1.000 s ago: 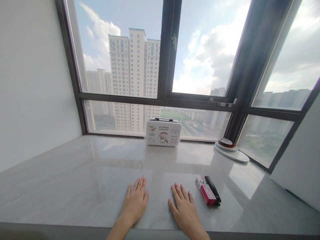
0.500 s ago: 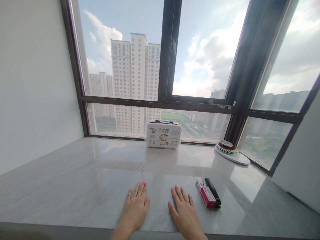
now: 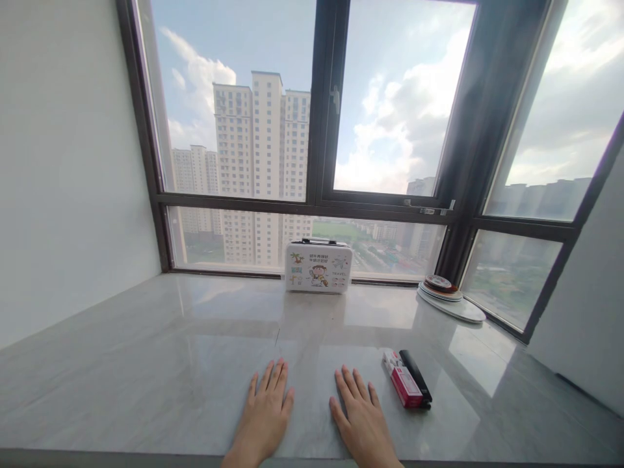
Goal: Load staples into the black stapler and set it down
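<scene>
My left hand lies palm down on the grey marbled sill, fingers spread and holding nothing. To its right, my right hand rests flat in the same way, also holding nothing. Just right of my right hand are a red and white box and a black stapler-like object, side by side and touching. Farther back, in front of the window, a white case with cartoon prints and a dark handle stands upright.
Several stacked plates or lids of different sizes sit at the back right corner by the window. A dark window frame runs along the back. A white wall bounds the left side; another wall closes off the right.
The view has shifted slightly, so the scene sits a little lower in the picture. Both hands remain flat on the sill, and the objects have not moved.
</scene>
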Action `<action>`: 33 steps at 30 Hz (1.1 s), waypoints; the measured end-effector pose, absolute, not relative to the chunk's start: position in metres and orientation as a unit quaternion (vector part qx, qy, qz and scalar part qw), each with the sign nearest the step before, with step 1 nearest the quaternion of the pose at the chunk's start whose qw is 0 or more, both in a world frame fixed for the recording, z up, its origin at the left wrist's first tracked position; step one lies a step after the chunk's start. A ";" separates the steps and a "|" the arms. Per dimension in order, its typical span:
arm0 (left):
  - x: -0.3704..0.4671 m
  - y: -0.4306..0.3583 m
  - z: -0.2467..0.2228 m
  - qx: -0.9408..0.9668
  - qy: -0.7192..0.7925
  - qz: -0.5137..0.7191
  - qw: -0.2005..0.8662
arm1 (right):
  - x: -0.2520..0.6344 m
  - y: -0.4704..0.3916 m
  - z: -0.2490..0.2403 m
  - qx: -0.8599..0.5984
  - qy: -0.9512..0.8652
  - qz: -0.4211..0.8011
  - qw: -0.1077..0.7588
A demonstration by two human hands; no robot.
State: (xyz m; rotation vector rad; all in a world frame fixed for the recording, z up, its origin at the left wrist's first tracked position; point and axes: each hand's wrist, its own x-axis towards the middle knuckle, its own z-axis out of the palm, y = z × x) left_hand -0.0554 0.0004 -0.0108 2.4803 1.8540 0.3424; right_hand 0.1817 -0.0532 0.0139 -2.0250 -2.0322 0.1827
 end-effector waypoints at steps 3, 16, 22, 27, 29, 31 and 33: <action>-0.056 0.000 -0.010 0.795 0.595 0.113 0.016 | 0.181 -0.053 0.014 -0.700 -0.699 0.063 0.129; -0.053 0.001 -0.002 0.783 0.604 0.142 0.032 | 0.180 -0.050 0.013 -0.700 -0.701 0.050 0.132; -0.054 0.003 0.001 0.780 0.608 0.139 0.043 | 0.180 -0.045 0.009 -0.703 -0.697 0.046 0.134; -0.058 0.009 -0.005 0.785 0.605 0.121 0.057 | 0.182 -0.036 0.003 -0.704 -0.698 0.058 0.119; -0.058 0.011 -0.006 0.787 0.604 0.111 0.061 | 0.182 -0.034 0.004 -0.708 -0.695 0.070 0.104; -0.058 0.013 -0.004 0.787 0.606 0.097 0.063 | 0.181 -0.032 0.007 -0.711 -0.692 0.079 0.093; -0.058 0.014 -0.001 0.785 0.611 0.079 0.065 | 0.181 -0.031 0.010 -0.712 -0.692 0.083 0.088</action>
